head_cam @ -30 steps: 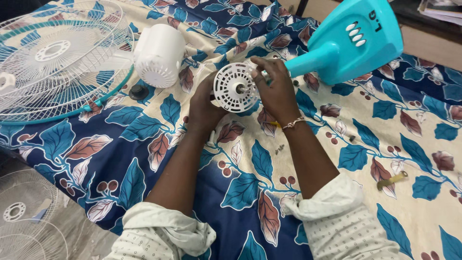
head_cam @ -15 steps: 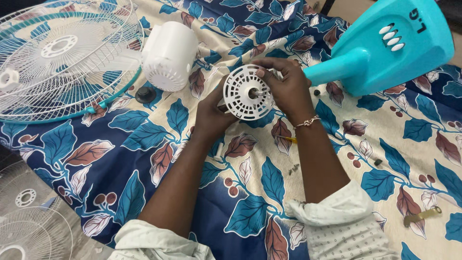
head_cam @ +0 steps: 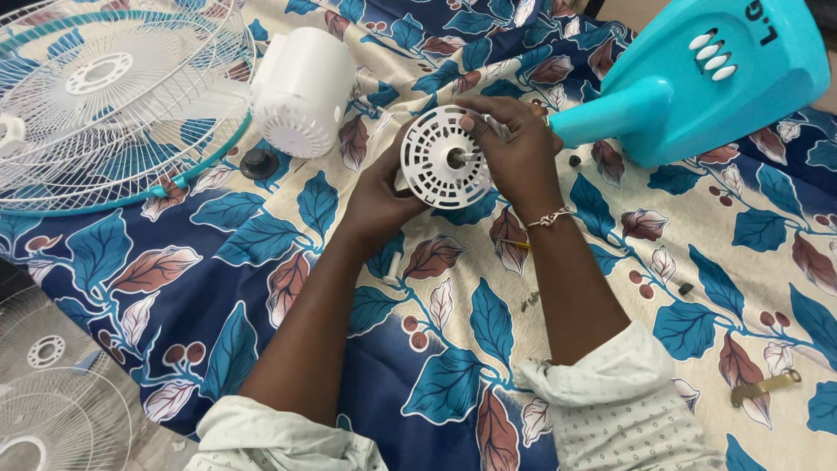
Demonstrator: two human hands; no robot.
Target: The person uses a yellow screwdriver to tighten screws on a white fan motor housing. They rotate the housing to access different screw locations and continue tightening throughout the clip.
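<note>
Both hands hold a round white slotted plastic fan motor housing point(head_cam: 443, 157) with a short metal shaft at its centre, lifted just above a bed sheet printed with blue and brown leaves on cream and navy point(head_cam: 488, 323). The left hand point(head_cam: 379, 196) cups the housing from below and behind, its fingers curled shut around the lower left rim; most of those fingers are hidden by the disc. The right hand point(head_cam: 514, 144) comes over the right side, fingers point(head_cam: 475, 113) bent closed across the upper right edge and face, with a thin bracelet at the wrist. Just left of the left fingers lies a white cylindrical plastic motor cover point(head_cam: 305, 92) on its side, and below that, touching the sheet, a small black round knob point(head_cam: 259, 162). Farther left rests a white wire fan guard with a turquoise rim point(head_cam: 105, 96). Close to the right of the right fingers, the neck of a turquoise plastic fan base with white push buttons point(head_cam: 706, 83) points toward the housing. Below the right wrist, small dark screws point(head_cam: 529, 301) lie loose on the sheet, and well off to the lower right sits a flat brass-coloured metal strip point(head_cam: 765, 386).
</note>
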